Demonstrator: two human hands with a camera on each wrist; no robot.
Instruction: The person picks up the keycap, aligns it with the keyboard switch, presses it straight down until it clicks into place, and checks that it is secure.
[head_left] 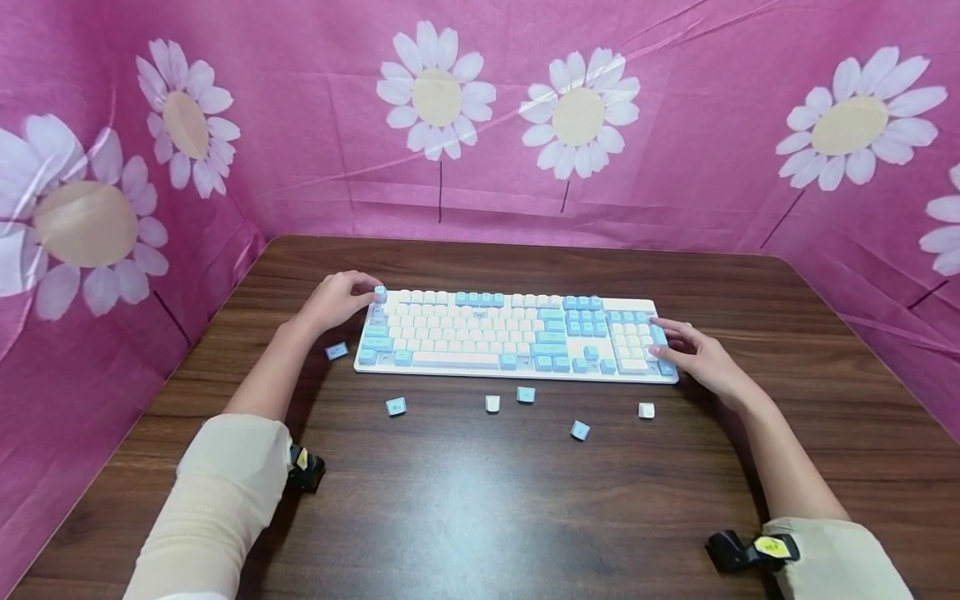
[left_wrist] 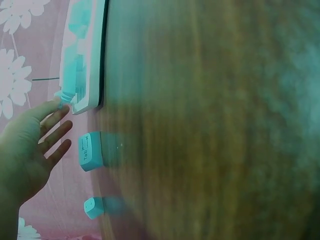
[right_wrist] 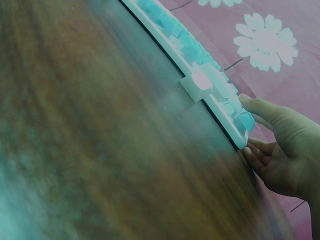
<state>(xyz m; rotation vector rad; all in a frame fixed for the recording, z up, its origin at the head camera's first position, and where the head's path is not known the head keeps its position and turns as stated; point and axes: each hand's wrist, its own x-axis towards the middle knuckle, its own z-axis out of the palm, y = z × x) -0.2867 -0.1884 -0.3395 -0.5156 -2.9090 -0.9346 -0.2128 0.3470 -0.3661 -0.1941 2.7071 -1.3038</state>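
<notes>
A white and light-blue keyboard lies on the table, with a few bare spots among its keys. At its far left corner my left hand pinches a small blue keycap between thumb and index finger; the other fingers are spread in the left wrist view. Whether that keycap sits on its switch I cannot tell. My right hand grips the keyboard's right end, thumb on top and fingers against the side. A blue keycap marked Tab shows below the left hand in the left wrist view.
Several loose keycaps lie about the keyboard: a blue keycap at its left, and in front a blue keycap, a white keycap and others. The brown wooden table meets a pink flowered cloth behind.
</notes>
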